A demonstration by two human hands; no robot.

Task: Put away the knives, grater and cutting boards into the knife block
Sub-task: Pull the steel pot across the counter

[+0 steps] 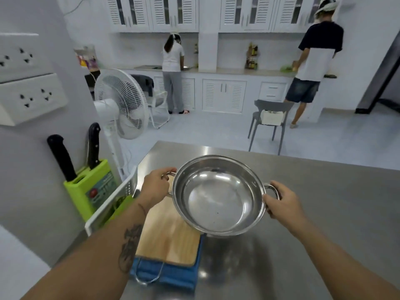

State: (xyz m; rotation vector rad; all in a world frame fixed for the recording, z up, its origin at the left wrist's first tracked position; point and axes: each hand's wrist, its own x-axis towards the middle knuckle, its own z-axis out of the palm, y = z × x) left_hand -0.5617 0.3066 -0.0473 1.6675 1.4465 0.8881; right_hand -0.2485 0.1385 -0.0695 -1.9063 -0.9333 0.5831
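I hold an empty steel pot (218, 197) above the steel table, my left hand (156, 187) on its left handle and my right hand (281, 202) on its right handle. Under the pot lies a wooden cutting board (168, 237) on a blue cloth (164, 274). At the left, against the wall, stands a green knife block (88, 191) with two black-handled knives (61, 158) upright in its slots. A white slotted board or basket (116, 198) leans beside the block, with something green behind it.
The steel table (324, 202) spreads to the right and far side. A white standing fan (121, 105) is behind the block, a grey chair (268, 122) beyond the table. Two people stand at the far counter. Wall sockets (28, 98) jut out at the left.
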